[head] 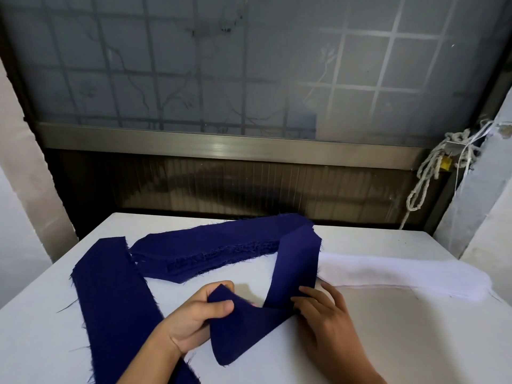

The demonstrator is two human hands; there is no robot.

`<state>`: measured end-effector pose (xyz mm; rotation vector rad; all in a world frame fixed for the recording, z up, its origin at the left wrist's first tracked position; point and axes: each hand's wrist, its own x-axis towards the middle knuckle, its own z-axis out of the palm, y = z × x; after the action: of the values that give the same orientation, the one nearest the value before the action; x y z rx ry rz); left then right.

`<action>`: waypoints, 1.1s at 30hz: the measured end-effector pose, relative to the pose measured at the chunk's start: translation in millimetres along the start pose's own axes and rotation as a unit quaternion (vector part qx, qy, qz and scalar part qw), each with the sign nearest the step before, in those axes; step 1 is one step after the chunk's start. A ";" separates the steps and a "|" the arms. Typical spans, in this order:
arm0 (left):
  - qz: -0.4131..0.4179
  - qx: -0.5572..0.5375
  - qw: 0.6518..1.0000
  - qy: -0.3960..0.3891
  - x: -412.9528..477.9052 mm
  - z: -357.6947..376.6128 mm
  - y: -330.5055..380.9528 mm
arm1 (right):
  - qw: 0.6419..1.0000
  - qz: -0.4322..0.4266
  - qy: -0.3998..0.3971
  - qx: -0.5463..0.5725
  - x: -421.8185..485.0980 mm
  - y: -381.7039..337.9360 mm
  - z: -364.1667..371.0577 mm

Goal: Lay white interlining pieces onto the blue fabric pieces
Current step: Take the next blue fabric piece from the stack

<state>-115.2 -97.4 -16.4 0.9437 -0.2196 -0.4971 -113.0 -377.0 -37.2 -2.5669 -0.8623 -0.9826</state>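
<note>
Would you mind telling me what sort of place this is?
Probably a tailoring workroom: frayed blue fabric strips and white interlining lie on a white worktable by a frosted window.

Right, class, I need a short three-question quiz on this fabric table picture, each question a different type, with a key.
1. True or false: the left hand grips the folded blue strip.
2. The white interlining lies: A on top of a blue strip; B on the table, right of the strips; C in the left hand.
3. Fill in: the fingers of the right hand rest on the ___ strip.
Key: 1 true; 2 B; 3 blue.
</note>
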 end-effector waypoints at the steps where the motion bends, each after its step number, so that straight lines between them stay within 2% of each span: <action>1: 0.010 -0.038 0.999 0.025 -1.4 -0.5 -0.4 | 1.000 0.008 0.005 0.000 0.0 0.2 -0.3; 6: 0.107 -0.125 0.977 0.138 -2.7 -4.1 4.5 | 0.997 0.042 0.052 -0.032 -0.8 5.8 -7.1; 8: 0.122 -0.145 0.962 0.198 -3.3 -5.1 9.4 | 0.994 0.064 0.058 -0.063 -2.4 12.9 -13.9; 13: 0.169 -0.099 0.934 0.297 -3.5 -11.6 15.1 | 0.972 0.174 0.116 -0.110 -13.4 39.7 -36.0; 15: 0.210 -0.023 0.899 0.383 -1.3 -10.6 12.9 | 0.956 0.236 0.126 -0.120 -19.8 50.8 -44.2; 17: 0.229 0.119 0.838 0.481 2.0 -8.3 9.5 | 0.935 0.312 0.140 -0.097 -25.2 60.6 -51.5; 19: 0.230 0.238 0.781 0.530 5.2 -8.9 6.1 | 0.900 0.406 0.157 -0.030 -27.3 65.9 -56.6; 21: 0.215 0.310 0.746 0.548 6.4 -10.2 2.9 | 0.872 0.462 0.155 0.033 -28.2 67.9 -60.8; 24: 0.187 0.412 0.701 0.551 9.1 -13.1 -3.7 | 0.867 0.484 0.111 0.042 -30.9 72.1 -63.5; 28: 0.165 0.495 0.672 0.526 12.5 -10.2 -8.2 | 0.857 0.515 0.018 0.001 -32.1 82.1 -63.5; 33: 0.153 0.619 0.580 0.507 12.2 -4.6 -11.8 | 0.842 0.531 -0.044 -0.085 -32.0 85.5 -56.6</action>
<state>-106.5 -105.9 -29.2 2.3646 0.4166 0.7570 -109.2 -482.9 -19.6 -2.5900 0.6780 -0.5640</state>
